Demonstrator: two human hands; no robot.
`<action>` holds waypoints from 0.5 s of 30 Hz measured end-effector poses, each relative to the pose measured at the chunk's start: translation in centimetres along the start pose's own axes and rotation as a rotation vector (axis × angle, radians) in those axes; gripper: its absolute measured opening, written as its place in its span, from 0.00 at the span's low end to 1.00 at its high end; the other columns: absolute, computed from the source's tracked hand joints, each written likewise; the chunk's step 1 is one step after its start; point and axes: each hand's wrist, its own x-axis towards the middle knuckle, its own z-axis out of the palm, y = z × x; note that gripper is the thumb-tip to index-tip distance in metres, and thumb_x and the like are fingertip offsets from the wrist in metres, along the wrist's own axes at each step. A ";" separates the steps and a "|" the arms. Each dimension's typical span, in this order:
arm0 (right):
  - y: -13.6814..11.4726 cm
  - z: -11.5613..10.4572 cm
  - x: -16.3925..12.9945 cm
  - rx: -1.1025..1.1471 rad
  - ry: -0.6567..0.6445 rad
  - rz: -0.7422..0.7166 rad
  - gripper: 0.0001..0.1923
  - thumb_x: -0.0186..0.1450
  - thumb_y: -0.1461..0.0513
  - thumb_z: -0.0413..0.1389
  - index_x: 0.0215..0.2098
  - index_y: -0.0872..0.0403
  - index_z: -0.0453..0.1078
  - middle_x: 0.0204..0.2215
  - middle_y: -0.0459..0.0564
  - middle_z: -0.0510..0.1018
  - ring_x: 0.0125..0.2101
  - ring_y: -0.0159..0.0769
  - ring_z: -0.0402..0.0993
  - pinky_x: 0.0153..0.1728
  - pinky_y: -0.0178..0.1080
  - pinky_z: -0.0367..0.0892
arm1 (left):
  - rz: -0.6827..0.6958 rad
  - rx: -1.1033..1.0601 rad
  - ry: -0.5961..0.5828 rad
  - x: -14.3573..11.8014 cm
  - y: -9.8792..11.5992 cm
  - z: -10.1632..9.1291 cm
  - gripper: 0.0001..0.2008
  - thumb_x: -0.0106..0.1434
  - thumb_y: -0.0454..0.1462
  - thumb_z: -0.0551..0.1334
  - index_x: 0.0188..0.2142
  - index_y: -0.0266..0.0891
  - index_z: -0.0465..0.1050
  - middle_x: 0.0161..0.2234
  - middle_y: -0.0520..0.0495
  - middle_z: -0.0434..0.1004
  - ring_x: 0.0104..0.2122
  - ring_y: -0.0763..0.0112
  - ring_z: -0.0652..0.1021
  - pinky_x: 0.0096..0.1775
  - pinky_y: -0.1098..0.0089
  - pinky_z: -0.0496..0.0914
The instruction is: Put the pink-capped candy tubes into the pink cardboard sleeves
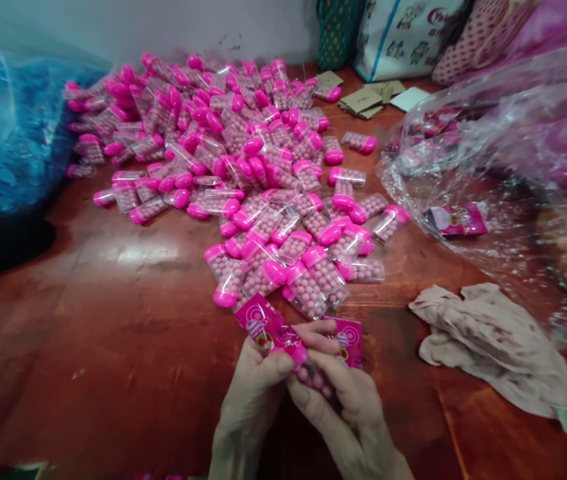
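Observation:
Close to the front of the pile, both my hands meet over one small clear container of pink balls (316, 381). My left hand (258, 380) is closed, its thumb pressing a shiny magenta printed wrapper (262, 322) at the container's pink cap. The fingers of my right hand (350, 400) are wrapped round the container's ball-filled body. Whether the cap is inside the wrapper I cannot tell. Just behind my right fingers lies another magenta printed wrapper (350, 340). Many similar pink-capped containers (308, 290) lie heaped ahead of my hands.
A crumpled beige cloth (493, 333) lies at the right on the reddish-brown table (138, 353). Behind it, a clear plastic bag (503, 153) spreads out, with a magenta packet (458, 219) near its edge. Blue bagged pieces (8, 133) stand at left; cardboard pieces (363, 100) lie at back.

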 end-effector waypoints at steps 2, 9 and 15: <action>0.0 0.2 0.0 0.046 0.003 0.071 0.16 0.64 0.64 0.55 0.51 0.51 0.68 0.37 0.48 0.79 0.33 0.35 0.77 0.35 0.33 0.73 | -0.011 -0.039 0.004 -0.1 -0.1 0.4 0.15 0.45 0.44 0.71 0.28 0.35 0.80 0.33 0.36 0.81 0.37 0.48 0.79 0.37 0.57 0.74; 0.0 0.6 0.3 0.104 -0.039 0.144 0.12 0.65 0.63 0.53 0.46 0.51 0.70 0.27 0.44 0.77 0.25 0.30 0.75 0.27 0.29 0.69 | 0.001 -0.085 0.098 -0.2 -0.3 0.6 0.10 0.50 0.39 0.67 0.19 0.35 0.76 0.32 0.38 0.80 0.33 0.54 0.79 0.38 0.58 0.73; 0.5 1.0 -0.4 -0.053 0.048 0.182 0.09 0.64 0.59 0.54 0.40 0.55 0.70 0.23 0.44 0.73 0.22 0.31 0.71 0.23 0.29 0.67 | -0.042 -0.032 -0.035 -0.2 -0.6 0.3 0.05 0.51 0.35 0.66 0.27 0.34 0.78 0.29 0.41 0.79 0.31 0.60 0.78 0.36 0.64 0.72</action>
